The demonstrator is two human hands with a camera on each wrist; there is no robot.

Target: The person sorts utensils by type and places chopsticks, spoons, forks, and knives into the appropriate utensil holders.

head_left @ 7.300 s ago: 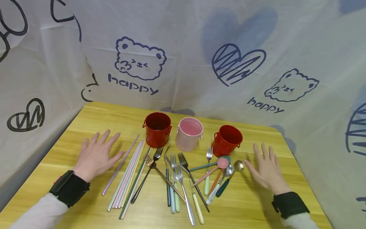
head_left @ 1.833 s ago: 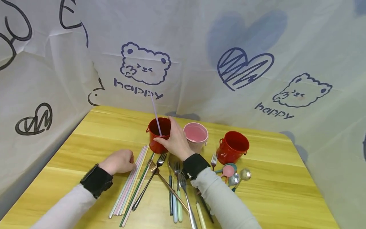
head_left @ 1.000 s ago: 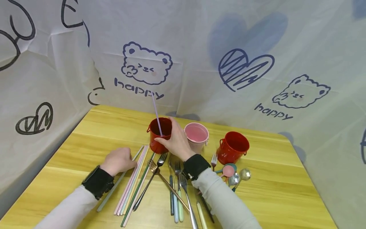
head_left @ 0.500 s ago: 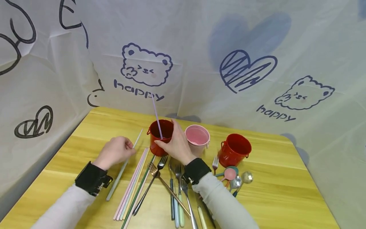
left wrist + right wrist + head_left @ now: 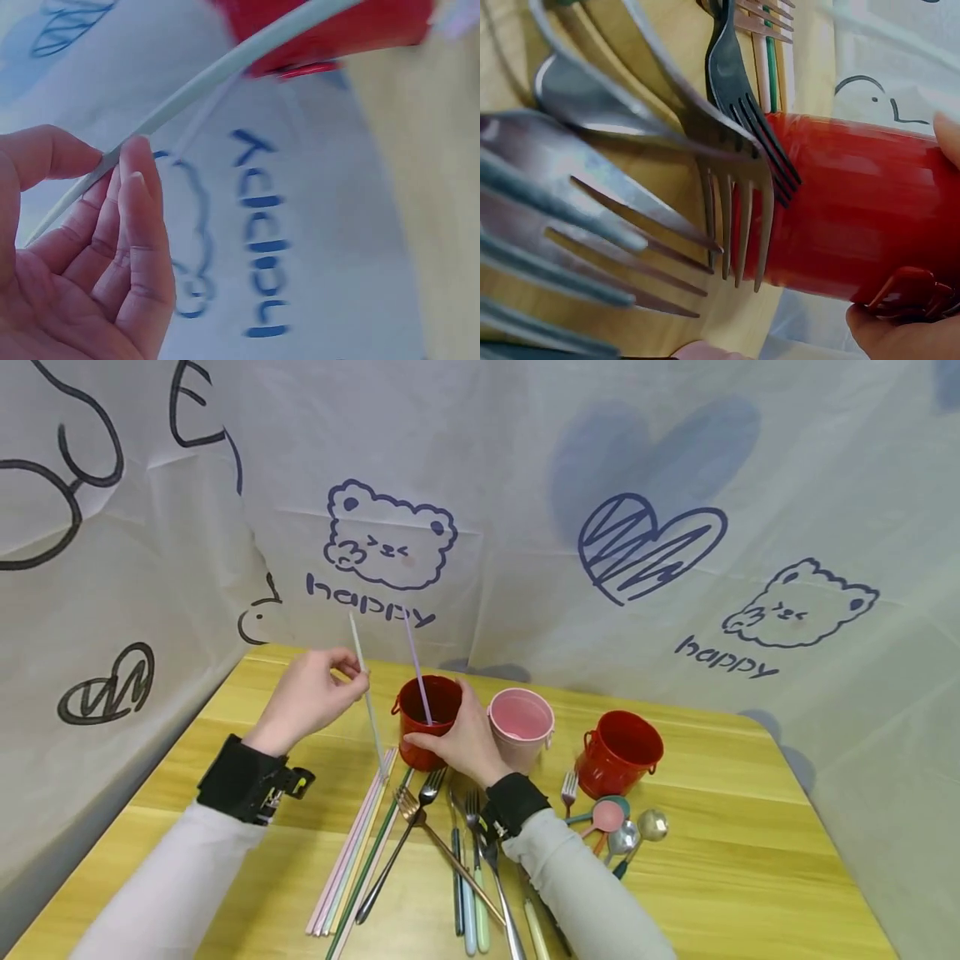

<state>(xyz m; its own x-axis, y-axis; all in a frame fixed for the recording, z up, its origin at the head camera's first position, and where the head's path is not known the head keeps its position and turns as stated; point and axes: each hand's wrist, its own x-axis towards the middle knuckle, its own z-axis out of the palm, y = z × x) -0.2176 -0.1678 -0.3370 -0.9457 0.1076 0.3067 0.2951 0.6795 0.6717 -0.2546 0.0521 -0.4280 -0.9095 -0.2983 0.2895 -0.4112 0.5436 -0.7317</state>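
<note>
My left hand [image 5: 312,695] pinches a pale green chopstick [image 5: 367,702] between thumb and fingers, raised left of the left red bucket [image 5: 420,745]. The chopstick stands nearly upright, its lower end above the chopsticks on the table. In the left wrist view the pinch on the chopstick [image 5: 202,80] shows plainly. My right hand [image 5: 468,739] grips that same bucket by its right side, thumb in front and fingers behind. A purple chopstick [image 5: 417,668] leans inside it. Several pink, yellow and green chopsticks [image 5: 352,852] lie below the bucket.
A pink bucket [image 5: 520,727] stands just right of my right hand. Farther right is another red bucket [image 5: 618,756], with several spoons [image 5: 607,816] before it. Several forks [image 5: 431,787] lie under and beside my right forearm. A cloth wall [image 5: 510,568] rises behind the table.
The left hand has picked the pale green chopstick off the table, lifted it and turned it upright towards the left bucket. The right hand has stayed on the bucket over the last frames.
</note>
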